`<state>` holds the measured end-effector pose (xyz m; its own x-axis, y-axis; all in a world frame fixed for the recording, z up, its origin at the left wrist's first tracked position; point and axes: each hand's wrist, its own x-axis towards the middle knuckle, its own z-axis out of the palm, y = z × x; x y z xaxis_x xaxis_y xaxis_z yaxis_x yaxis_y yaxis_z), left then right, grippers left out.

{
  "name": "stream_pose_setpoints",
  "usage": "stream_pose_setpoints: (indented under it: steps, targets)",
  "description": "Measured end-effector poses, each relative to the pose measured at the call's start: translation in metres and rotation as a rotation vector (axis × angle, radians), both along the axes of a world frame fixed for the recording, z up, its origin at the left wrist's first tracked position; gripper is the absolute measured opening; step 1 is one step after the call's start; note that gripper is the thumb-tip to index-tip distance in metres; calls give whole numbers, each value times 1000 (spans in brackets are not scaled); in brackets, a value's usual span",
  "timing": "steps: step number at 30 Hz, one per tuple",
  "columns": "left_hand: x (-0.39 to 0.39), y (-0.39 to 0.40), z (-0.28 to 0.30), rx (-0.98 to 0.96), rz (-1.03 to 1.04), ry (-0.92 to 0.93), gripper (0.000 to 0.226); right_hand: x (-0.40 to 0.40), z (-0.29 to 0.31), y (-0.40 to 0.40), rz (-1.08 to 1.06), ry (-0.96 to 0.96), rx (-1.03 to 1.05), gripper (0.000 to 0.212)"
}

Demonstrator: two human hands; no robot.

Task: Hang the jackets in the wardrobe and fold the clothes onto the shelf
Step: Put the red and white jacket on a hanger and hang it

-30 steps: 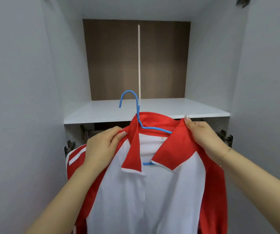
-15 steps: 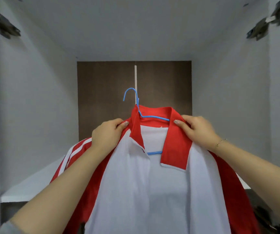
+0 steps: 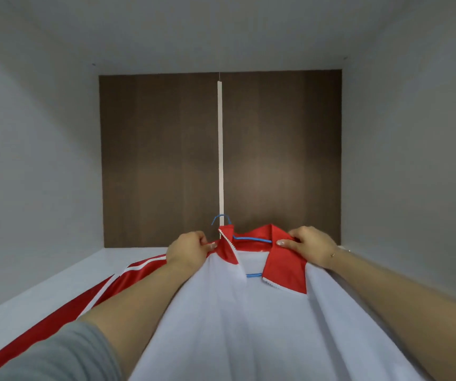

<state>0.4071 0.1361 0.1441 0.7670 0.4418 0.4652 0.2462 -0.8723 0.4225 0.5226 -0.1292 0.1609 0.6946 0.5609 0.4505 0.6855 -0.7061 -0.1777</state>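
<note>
Both hands have carried the jacket (image 3: 221,312) up over the shelf (image 3: 42,287); left hand (image 3: 187,250) and right hand (image 3: 310,247) pinch its collar, hanger (image 3: 251,240) inside. Hanging step (rail unseen): next, hook it on.

One jacket (image 3: 221,325), one blue hanger (image 3: 251,239), two hands (image 3: 187,250), one shelf (image 3: 42,292).

Left grip (image 3: 187,250), right grip (image 3: 310,244) pinching.
</note>
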Motion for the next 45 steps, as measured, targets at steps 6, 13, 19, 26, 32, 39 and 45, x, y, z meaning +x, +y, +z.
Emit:
stream_pose_setpoints:
  steps: [6, 13, 19, 26, 32, 39, 45]
  targets:
    - [2, 1, -25, 83, 85, 153, 36, -20, -7, 13, -51, -85, -281, 31]
    - [-25, -13, -3, 125, -16, 285, 32, -117, 11, -18, 207, 298, -233, 19]
    - [-118, -70, 18, 290, -246, 397, 27, -190, 2, -55, 229, 375, -224, 22]
    - [-239, -110, -24, 217, -495, 401, 41, -258, -41, -67, 71, 234, -196, 37]
    - [-288, -136, -64, 268, -407, -23, 39, -287, -52, -60, -136, 90, -85, 37]
    - [-357, -159, -148, -218, -589, -124, 23, -329, -85, -68, -127, -87, 191, 29]
    - [-384, -179, -222, -851, -506, 57, 21, -375, -130, -79, -19, -122, 382, 29]
